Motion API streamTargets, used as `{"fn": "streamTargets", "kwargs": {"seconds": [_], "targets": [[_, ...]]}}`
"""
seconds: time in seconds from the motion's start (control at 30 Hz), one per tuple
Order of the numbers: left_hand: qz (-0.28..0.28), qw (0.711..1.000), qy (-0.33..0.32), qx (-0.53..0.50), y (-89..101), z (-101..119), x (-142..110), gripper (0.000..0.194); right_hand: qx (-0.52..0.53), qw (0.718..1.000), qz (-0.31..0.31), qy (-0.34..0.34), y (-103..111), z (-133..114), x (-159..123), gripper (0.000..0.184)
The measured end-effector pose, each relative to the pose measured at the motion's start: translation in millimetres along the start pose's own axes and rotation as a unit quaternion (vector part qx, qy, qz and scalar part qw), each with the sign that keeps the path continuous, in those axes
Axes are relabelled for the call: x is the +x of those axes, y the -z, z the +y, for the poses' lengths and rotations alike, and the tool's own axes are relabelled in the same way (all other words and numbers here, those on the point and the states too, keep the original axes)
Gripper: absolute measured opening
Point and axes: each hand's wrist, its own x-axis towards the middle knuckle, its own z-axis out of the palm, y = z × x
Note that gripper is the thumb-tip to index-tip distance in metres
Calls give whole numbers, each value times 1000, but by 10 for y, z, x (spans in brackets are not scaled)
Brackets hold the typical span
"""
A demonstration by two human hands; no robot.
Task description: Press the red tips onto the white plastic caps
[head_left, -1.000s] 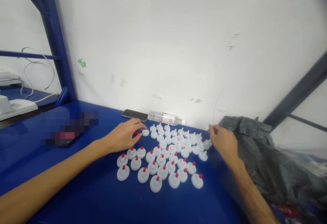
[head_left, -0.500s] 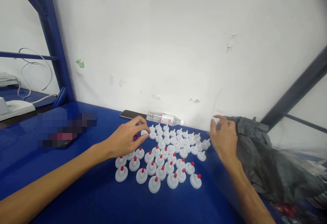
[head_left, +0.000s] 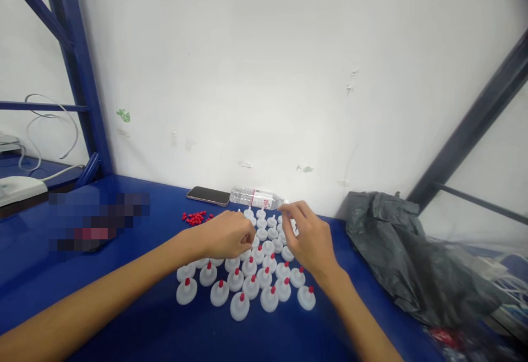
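Note:
Many white round plastic pieces with a nozzle on top stand on the blue table [head_left: 136, 318]. Those in the near rows, such as the white piece [head_left: 239, 308], carry a red tip; farther ones, such as the bare-nozzle piece [head_left: 261, 223], have none. My left hand [head_left: 226, 234] hovers over the middle of the group, its fingers curled together; whatever they may hold is hidden. Over the right side is my right hand [head_left: 309, 235], fingers bent, with a gap between thumb and forefinger and nothing visible there. Loose small red caps [head_left: 196, 218] lie behind my left wrist.
Against the wall lie a phone [head_left: 208, 195] and a clear plastic bottle [head_left: 258, 198] on its side. A dark plastic bag [head_left: 396, 241] covers the table's right side. A blurred-out dark object [head_left: 99, 227] lies at left. Blue metal posts [head_left: 82, 76] flank the table.
My left hand has moved right and nearer from the far-left pieces, its fingers now curled, uncovering the red caps. My right hand has come left from beside the bag to over the pieces.

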Motion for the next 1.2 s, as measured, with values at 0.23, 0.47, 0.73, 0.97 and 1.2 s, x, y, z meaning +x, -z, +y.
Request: {"fn": "streamTargets", "kwargs": {"seconds": [0.23, 0.47, 0.73, 0.97, 1.2], "targets": [[171, 978, 29, -118, 183, 20, 7, 18, 67, 989, -65, 117, -90, -180, -27, 33], [208, 976, -41, 54, -125, -102, -73, 29, 78, 992, -16, 101, -211, -112, -54, 38], [155, 986, -25, 59, -44, -61, -142, 39, 60, 990, -47, 117, -207, 34, 14, 28], [124, 988, 81, 53, 60, -377, -189, 32, -21, 993, 34, -108, -40, 891, 13, 26], [20, 996, 67, 53, -91, -465, -220, 17, -30, 982, -37, -184, 73, 1083, 23, 26]]}}
